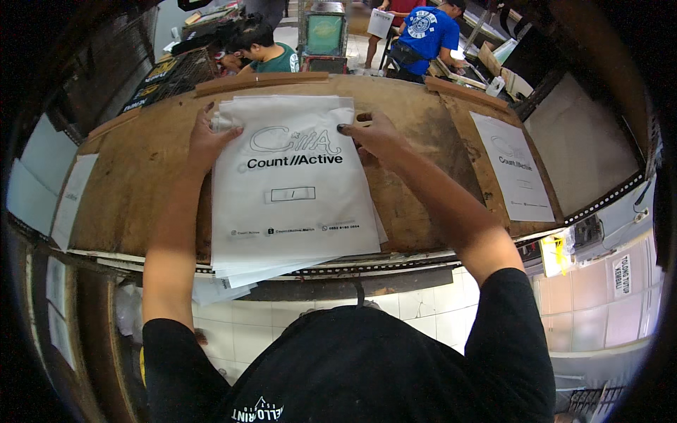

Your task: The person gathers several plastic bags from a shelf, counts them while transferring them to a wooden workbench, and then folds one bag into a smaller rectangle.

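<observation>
A person in a black T-shirt point(367, 366) has both bare hands on a stack of white printed sheets point(293, 218) at the middle of a worn brown table point(123, 183), the pile's lower end hanging over the table's near edge. From where I stand, the left hand point(209, 139) is at the stack's upper left, thumb laid in over the top sheet and fingers spread and lightly bent along its side. The right hand point(381, 134) is at the upper right, its dark-tipped thumb reaching the sheet's edge and its fingers curled; I cannot tell whether either hand pinches any paper. Black lettering, an outlined emblem and a small box mark the top sheet. A similar printed sheet point(511, 167) lies toward the table's right end, and another white sheet point(75, 197) lies at its left end. Wooden strips point(261, 83) line the table's far edge. Beyond it, a co-worker in teal point(282, 61) sits to the left and another in blue point(425, 42) bends over a frame to the right.
</observation>
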`<state>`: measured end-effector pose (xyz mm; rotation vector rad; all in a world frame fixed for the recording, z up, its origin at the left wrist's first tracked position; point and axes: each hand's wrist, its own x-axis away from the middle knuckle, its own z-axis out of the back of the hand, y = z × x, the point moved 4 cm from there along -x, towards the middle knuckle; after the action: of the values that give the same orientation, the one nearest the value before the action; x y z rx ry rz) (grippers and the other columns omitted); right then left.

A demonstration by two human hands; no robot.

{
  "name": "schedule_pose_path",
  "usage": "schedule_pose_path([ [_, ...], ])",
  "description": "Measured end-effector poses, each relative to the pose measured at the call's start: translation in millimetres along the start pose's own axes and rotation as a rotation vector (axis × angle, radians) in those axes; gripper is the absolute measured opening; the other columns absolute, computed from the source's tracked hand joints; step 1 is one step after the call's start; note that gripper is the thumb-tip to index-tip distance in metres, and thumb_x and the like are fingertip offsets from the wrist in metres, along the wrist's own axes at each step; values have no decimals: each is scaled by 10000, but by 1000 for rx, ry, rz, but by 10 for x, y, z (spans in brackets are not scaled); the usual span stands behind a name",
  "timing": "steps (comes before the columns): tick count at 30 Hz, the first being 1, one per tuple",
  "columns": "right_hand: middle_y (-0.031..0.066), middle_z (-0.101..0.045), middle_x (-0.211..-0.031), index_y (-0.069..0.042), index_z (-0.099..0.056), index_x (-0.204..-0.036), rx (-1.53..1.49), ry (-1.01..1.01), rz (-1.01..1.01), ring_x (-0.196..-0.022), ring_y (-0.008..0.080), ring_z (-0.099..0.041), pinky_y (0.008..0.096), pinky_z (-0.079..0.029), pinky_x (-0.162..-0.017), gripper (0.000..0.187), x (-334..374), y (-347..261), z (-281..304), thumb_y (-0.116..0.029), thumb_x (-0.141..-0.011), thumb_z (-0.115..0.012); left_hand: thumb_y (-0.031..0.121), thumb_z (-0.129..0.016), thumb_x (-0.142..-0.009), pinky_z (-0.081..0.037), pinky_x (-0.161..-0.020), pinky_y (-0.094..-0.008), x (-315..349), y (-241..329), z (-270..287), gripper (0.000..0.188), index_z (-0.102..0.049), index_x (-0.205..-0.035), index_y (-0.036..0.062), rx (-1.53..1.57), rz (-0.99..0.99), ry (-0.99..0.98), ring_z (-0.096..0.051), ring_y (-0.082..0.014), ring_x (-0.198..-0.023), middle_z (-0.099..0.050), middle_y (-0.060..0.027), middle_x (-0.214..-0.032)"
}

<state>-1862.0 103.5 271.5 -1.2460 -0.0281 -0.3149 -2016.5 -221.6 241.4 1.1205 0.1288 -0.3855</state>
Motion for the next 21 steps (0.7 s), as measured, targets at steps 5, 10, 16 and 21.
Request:
schedule_pose_path([
  [5, 175, -683, -984, 28, -537, -1242, 329, 284, 312, -839, 262, -686, 354, -548, -769, 541, -341, 278, -76, -148, -789, -775, 303, -911, -647, -506, -943, -377, -12, 27, -86, 963, -410, -1418, 18, -280, -153, 174, -654, -287, -1074, -645, -200, -1210],
  [10, 201, -675, -926, 14, -537, -1186, 373, 427, 565, -846, 327, -682, 409, -529, -799, 458, -157, 86, -210, -57, -774, -725, 357, -882, -689, -474, -983, -384, 204, 300, -12, 898, -446, -1395, 14, -246, -114, 156, -615, -313, -1143, -613, -222, -1254],
  [16, 210, -642, -1067, 3, -518, -1183, 333, 481, 579, -938, 310, -661, 394, -520, -822, 513, -67, 78, 202, -112, -753, -772, 333, -752, -859, -445, -1008, -383, -64, 16, -78, 675, -477, -1369, -14, -298, -256, 109, -580, -316, -1189, -577, -220, -1307],
  [21, 202, -641, -1132, -5, -426, -1328, 235, 451, 350, -1019, 287, -650, 371, -537, -876, 744, 104, 110, 1005, -229, -750, -837, 294, -750, -864, -440, -1011, -373, -126, -282, 74, 648, -483, -1365, -17, -275, -212, 156, -572, -295, -1196, -582, -211, -1298],
])
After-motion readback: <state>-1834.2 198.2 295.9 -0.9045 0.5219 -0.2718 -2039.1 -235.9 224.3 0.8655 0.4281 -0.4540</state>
